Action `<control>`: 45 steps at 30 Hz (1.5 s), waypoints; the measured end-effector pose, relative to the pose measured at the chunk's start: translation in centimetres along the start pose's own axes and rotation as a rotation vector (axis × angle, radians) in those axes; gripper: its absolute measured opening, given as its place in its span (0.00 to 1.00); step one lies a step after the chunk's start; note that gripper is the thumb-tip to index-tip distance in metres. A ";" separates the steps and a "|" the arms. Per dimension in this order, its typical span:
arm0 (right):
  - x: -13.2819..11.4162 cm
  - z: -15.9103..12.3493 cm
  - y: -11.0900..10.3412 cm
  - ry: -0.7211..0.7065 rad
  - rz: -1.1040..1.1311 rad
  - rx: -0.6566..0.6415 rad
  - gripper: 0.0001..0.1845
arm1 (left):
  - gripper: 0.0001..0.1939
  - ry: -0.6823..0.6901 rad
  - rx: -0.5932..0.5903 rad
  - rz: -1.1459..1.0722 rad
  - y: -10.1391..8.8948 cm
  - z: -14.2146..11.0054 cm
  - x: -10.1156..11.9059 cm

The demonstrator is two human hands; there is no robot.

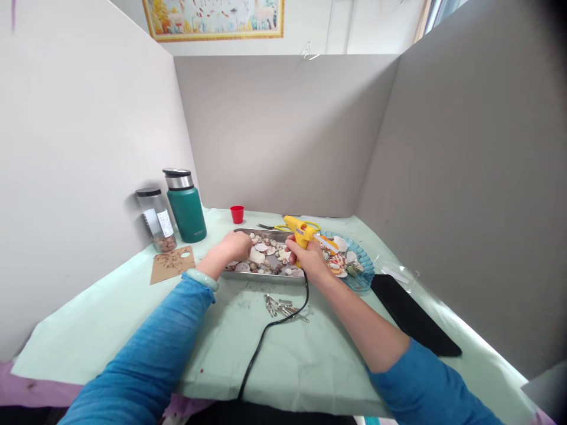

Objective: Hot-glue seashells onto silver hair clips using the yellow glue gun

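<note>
My right hand (310,260) is wrapped round the handle of a yellow hot glue gun (301,229), which points left and away from me, with a white glue stick out of its back. My left hand (238,245) is over the left end of a metal tray (266,278), its fingers curled inward; what they pinch, if anything, is hidden. Seashells (257,256) of many sizes lie in the tray. Right of it, partly behind my right hand, a blue glass plate (367,268) bears larger shells (341,243). The gun's black cord (266,330) runs down toward me.
Metal clips (281,307) lie before the tray. At left stand a green bottle (186,213) and a clear jar (155,221), with a brown card (170,265) in front. Scissors (270,226) and a red cup (237,214) are behind; a black slab (411,313) lies right.
</note>
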State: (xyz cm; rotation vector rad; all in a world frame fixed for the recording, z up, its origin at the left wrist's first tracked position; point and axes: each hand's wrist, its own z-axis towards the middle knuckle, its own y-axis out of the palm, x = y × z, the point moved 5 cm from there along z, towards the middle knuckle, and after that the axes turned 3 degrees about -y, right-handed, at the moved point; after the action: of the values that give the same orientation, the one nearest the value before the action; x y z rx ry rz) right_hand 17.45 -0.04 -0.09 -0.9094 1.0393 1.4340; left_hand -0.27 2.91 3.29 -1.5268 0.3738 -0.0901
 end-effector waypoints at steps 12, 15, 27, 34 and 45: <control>0.3 0.2 -0.1 -0.018 -0.026 0.005 0.14 | 0.10 0.085 0.181 -0.554 -0.7 0.6 0.5; 0.4 0.2 -0.1 -0.010 -0.059 -0.011 0.16 | 0.09 0.111 0.104 -0.827 -0.3 0.5 2.0; 0.9 0.4 -0.4 -0.025 -0.102 0.029 0.17 | 0.14 0.104 -0.049 -1.548 0.7 0.9 3.1; 0.2 0.2 -0.3 -0.041 -0.024 0.043 0.14 | 0.23 0.239 -0.146 -1.636 0.5 0.4 3.8; 0.1 0.1 -0.2 -0.026 0.020 0.062 0.14 | 0.17 0.229 0.042 -1.304 -0.7 -0.3 4.5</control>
State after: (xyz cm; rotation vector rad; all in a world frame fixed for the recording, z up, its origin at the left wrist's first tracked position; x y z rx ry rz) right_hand 17.63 0.14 -0.17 -0.8359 1.0697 1.4188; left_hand 4.00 1.27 3.12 -1.4945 -0.4991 -1.2801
